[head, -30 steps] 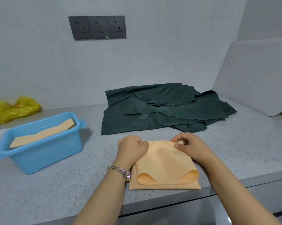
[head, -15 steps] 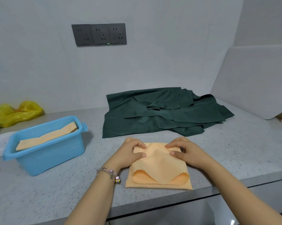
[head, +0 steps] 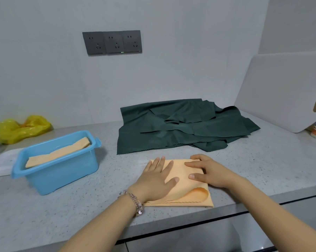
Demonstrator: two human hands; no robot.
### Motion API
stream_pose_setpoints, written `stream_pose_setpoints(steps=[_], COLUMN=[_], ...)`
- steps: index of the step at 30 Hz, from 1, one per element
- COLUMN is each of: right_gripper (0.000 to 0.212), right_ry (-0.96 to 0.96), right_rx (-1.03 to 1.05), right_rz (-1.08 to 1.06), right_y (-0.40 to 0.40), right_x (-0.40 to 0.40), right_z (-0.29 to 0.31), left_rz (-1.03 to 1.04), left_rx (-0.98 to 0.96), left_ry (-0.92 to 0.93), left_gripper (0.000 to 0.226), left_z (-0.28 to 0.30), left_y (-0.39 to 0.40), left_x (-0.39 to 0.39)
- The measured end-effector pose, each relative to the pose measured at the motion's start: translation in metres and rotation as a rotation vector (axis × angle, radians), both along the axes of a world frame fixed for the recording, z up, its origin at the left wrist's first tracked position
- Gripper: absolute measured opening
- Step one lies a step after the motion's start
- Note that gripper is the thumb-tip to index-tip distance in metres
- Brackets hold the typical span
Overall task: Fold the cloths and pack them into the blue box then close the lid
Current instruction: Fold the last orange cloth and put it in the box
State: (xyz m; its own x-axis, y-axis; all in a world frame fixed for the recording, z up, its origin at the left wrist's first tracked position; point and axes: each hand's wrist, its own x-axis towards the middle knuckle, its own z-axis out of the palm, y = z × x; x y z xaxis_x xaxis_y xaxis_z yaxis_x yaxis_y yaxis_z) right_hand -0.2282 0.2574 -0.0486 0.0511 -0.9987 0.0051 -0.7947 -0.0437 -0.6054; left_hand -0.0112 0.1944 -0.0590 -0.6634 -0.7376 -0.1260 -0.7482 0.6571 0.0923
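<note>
Both hands lie flat with straight fingers on the folded orange scalloped-edge cloth (head: 182, 186) on the speckled grey worktop (head: 262, 164): the left hand (head: 156, 180) presses its left half, the right hand (head: 208, 172) its right. Beyond the hands lies a heap of dark green cloths (head: 182, 128); left of the left hand stands the open blue plastic box (head: 62, 171), holding another folded orange cloth (head: 61, 154).

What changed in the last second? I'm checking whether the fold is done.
The left hand opened from a fist and now presses flat on the orange cloth; the right hand flattened beside it. Blue box and green cloths stayed put.
</note>
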Motion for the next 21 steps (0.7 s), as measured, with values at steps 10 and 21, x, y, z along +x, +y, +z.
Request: stream_pose_setpoints(steps=[10,21], right_gripper=[0.043,0.053], right_ry=[0.461,0.481], right_rx=[-0.165,-0.084], right_rz=[0.002,0.092], right_y=[0.018,0.052], right_x=[0.036,0.036], right_z=[0.017,-0.015], left_rz=[0.037,0.030], left_rx=[-0.045,-0.013], left_ry=[0.043,0.131], left_gripper=[0.071,0.069], left_z=[-0.008,-0.009], left_y=[0.000,-0.001], left_x=[0.003,0.006])
